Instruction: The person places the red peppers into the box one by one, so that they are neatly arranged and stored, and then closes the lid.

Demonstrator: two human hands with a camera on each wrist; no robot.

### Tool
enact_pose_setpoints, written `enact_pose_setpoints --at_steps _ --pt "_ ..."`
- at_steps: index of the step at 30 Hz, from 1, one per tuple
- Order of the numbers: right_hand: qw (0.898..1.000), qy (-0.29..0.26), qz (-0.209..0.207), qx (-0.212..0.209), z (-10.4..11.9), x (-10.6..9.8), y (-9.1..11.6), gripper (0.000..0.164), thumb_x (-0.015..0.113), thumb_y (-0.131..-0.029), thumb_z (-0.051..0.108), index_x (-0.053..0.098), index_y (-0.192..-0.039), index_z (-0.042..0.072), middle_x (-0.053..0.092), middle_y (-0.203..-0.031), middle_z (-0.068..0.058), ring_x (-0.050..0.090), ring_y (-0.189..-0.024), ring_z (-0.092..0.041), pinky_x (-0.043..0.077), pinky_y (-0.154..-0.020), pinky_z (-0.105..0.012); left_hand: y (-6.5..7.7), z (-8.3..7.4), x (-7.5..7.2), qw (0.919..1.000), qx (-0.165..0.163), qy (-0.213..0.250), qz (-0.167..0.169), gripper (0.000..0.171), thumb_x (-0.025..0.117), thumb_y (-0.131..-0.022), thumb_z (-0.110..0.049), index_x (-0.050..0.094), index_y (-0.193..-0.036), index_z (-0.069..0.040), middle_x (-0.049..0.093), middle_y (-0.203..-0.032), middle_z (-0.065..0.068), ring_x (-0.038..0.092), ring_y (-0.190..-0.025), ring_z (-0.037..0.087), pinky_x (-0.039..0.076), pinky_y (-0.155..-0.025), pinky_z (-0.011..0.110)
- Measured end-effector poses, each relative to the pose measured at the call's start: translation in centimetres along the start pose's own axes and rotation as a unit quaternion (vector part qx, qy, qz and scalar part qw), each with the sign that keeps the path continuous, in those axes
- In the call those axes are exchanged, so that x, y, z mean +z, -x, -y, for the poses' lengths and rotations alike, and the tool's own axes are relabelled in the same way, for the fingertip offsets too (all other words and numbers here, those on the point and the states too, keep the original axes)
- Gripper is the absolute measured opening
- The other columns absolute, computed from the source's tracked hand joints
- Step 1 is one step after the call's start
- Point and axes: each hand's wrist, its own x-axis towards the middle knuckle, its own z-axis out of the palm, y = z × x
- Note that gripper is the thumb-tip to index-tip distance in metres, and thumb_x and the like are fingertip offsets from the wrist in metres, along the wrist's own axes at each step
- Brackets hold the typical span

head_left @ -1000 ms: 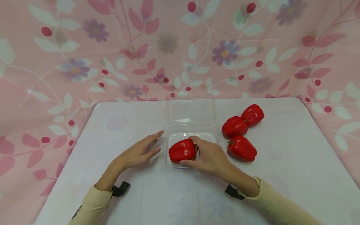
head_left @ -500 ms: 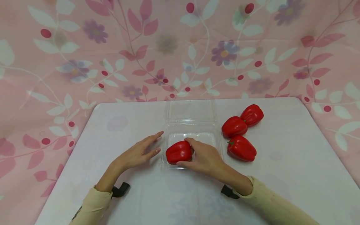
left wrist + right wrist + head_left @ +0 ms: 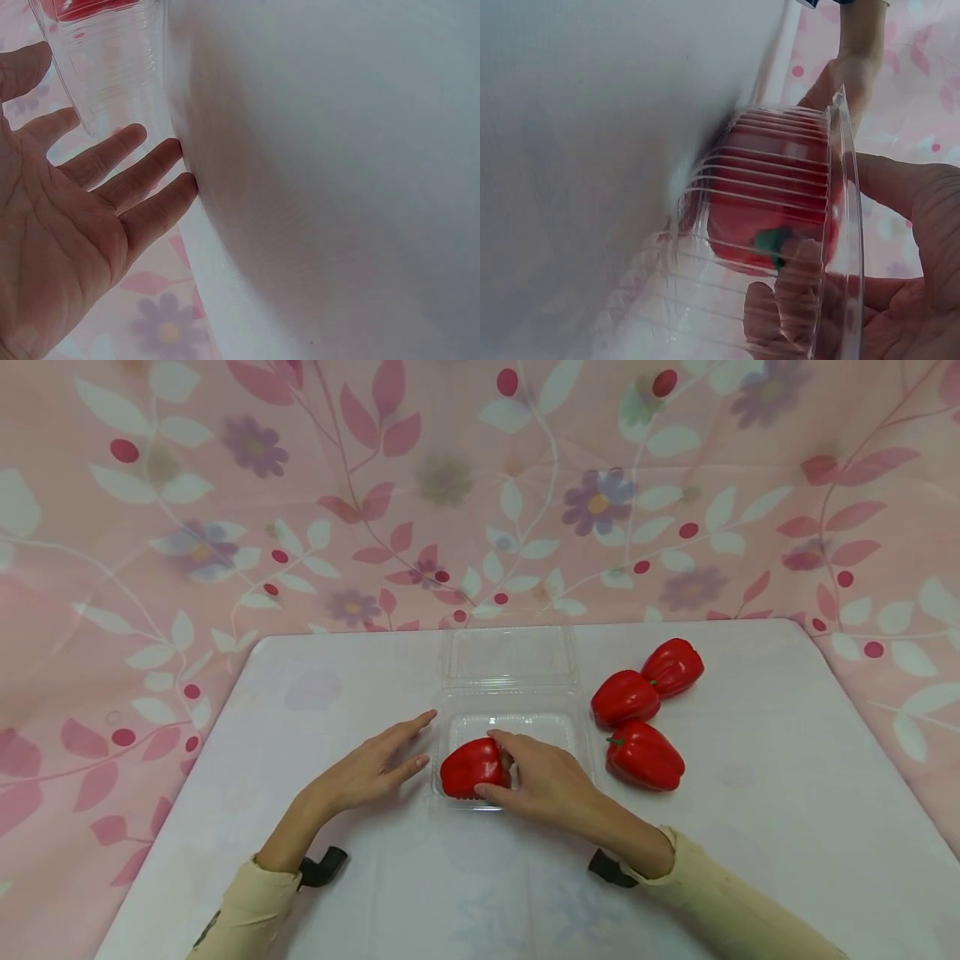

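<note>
A red bell pepper (image 3: 468, 768) lies in the front left of a clear plastic clamshell box (image 3: 551, 727), whose lid (image 3: 510, 656) is folded back on the table. My right hand (image 3: 546, 777) holds the pepper from the right, with thumb and forefinger on either side of it. The right wrist view shows the green stem (image 3: 769, 241) through the ribbed wall, with fingertips beside it inside the box. My left hand (image 3: 367, 772) stands at the box's left side, fingers spread and nothing in its grasp.
Three more red bell peppers, one in front (image 3: 645, 756), one in the middle (image 3: 626, 697) and one at the back (image 3: 673, 667), lie together right of the box. The white-covered table (image 3: 322, 668) meets a pink floral cloth (image 3: 450, 485) behind.
My right hand has moved slightly left with the pepper, which now sits lower in the front left of the box. The left hand has stayed in place.
</note>
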Motion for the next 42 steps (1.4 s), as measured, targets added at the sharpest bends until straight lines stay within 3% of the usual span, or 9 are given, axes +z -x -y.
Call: enact_pose_setpoints --at_steps 9,21,34,42 --pt "1.0 -0.004 -0.003 -0.009 -0.2 -1.0 0.6 0.06 0.081 -0.079 0.039 0.059 -0.131 0.017 0.06 -0.09 0.006 0.05 -0.07 -0.006 0.047 -0.056 -0.021 0.0 -0.1 0.0 1.0 -0.001 -0.002 0.0 0.07 0.055 -0.096 -0.052 0.028 -0.157 -0.03 0.035 -0.155 -0.006 0.04 -0.138 0.021 0.037 -0.106 0.058" --pt "1.0 0.0 -0.01 0.014 -0.8 -2.5 1.7 0.064 0.083 -0.078 0.037 0.059 -0.135 0.019 0.061 -0.09 0.008 0.052 -0.07 -0.007 0.047 -0.054 -0.022 -0.1 0.0 0.1 1.0 0.001 0.0 0.004 0.069 0.056 -0.097 -0.049 0.026 -0.157 -0.032 0.034 -0.156 -0.005 0.038 -0.139 0.021 0.035 -0.107 0.058" --pt "0.998 0.007 -0.059 0.0 -2.6 -4.5 3.1 0.055 0.081 -0.081 0.037 0.062 -0.13 0.019 0.062 -0.09 0.006 0.052 -0.07 -0.007 0.047 -0.054 -0.022 0.0 0.2 0.2 0.9996 0.026 -0.012 0.006 0.064 0.054 -0.098 -0.048 0.03 -0.156 -0.031 0.034 -0.155 -0.006 0.033 -0.141 0.02 0.034 -0.109 0.055" --pt "0.995 0.022 -0.1 -0.013 -4.3 -6.0 3.8 0.052 0.082 -0.08 0.037 0.065 -0.125 0.018 0.058 -0.087 0.011 0.052 -0.068 -0.005 0.047 -0.052 -0.021 0.0 0.2 0.1 0.9997 0.021 -0.013 0.006 0.065 0.055 -0.098 -0.047 0.03 -0.156 -0.031 0.034 -0.155 -0.006 0.034 -0.141 0.021 0.034 -0.109 0.056"
